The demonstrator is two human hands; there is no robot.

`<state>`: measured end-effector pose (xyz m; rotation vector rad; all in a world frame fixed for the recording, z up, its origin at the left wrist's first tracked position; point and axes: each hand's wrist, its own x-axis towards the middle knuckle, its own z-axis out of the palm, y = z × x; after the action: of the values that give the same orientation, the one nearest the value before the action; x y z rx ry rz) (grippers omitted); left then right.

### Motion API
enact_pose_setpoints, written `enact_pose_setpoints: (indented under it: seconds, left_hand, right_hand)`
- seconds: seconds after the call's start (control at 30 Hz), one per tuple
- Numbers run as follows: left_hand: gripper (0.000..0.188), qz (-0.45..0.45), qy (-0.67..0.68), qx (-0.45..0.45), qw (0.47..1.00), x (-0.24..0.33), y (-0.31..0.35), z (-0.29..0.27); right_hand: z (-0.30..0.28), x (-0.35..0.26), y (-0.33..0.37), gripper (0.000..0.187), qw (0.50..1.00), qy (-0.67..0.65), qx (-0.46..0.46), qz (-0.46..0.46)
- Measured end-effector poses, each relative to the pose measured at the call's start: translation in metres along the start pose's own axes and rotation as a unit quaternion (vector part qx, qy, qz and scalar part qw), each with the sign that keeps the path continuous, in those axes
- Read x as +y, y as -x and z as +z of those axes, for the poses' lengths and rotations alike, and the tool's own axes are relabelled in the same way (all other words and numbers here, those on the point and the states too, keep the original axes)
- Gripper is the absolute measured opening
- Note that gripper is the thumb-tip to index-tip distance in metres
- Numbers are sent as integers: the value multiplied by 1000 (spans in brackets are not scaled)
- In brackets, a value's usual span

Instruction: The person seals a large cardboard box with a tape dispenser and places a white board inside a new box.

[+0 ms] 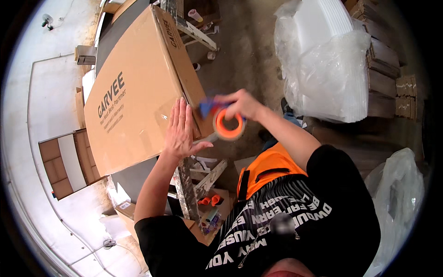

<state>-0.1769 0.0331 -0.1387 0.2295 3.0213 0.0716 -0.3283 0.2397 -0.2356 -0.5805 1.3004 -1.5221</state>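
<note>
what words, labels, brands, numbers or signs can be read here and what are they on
I won't copy out wording or brands, but print stands on these:
Large brown carton: big dark lettering on the broad face and narrow side, readable; the smallest lines are hard to make out.
Black shirt: white capitals, partly readable.
Small box at lower left: white label, too small to read.

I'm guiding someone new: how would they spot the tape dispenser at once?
Find the big box left of centre. At its right side, the right hand holds the dispenser. Its blue body and bright orange ring set it apart from the brown box.
</note>
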Motion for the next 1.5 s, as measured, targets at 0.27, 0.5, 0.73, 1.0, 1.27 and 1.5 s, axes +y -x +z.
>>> enact_pose_setpoints:
  seconds: [0.27,0.5,0.73,1.0,1.27,1.5]
  left_hand:
    - [113,10,-1,20,1000,-8,11,8]
    - [110,3,5,39,999,3,3,0]
    - [104,-26,3,22,999,0,4,7]
    - [84,-47,31,37,998,3,5,5]
    - [43,-10,65,10,998,-3,18,14]
    - [39,-19,110,-9,994,-1,-1,8]
  right_hand:
    - [103,-33,34,63,952,289,-102,2]
    - [87,169,35,70,955,257,-100,-109]
    - [-26,1,-26,60,996,-77,16,36]
    - [84,38,36,67,979,201,-23,-9]
    - [104,71,3,60,863,377,-330,-60]
    - [-113,7,17,60,891,415,-153,-102]
